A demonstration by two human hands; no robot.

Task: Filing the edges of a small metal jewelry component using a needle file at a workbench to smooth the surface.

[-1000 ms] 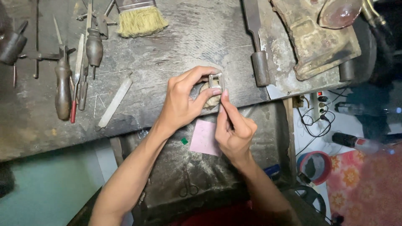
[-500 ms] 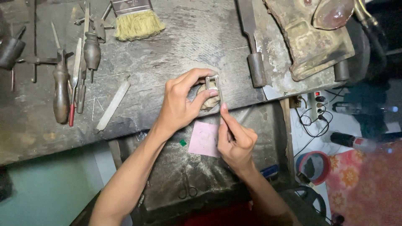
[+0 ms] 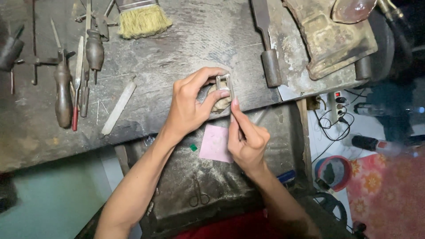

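My left hand [image 3: 188, 106] pinches a small square metal frame [image 3: 222, 82] against a worn wooden peg [image 3: 220, 102] at the bench's front edge. My right hand [image 3: 245, 135] is just below it, its fingers closed on a thin tool whose tip reaches up toward the frame; the tool itself is mostly hidden by the fingers. A pink paper square [image 3: 214, 144] and a tiny green stone [image 3: 193, 147] lie in the tray under my hands.
A worn wooden workbench [image 3: 177, 48] carries a brush [image 3: 141, 17], wooden-handled tools [image 3: 64, 95], a pale flat stick [image 3: 118, 108] and a metal block [image 3: 330, 37]. Scissors [image 3: 199, 194] lie in the dusty tray [image 3: 265, 177]. A power strip [image 3: 338, 106], a round container [image 3: 334, 170] and a red mat [image 3: 389, 194] sit on the floor at the right.
My right hand has drawn down and slightly away from the metal frame. The left hand keeps its hold on the frame at the peg.
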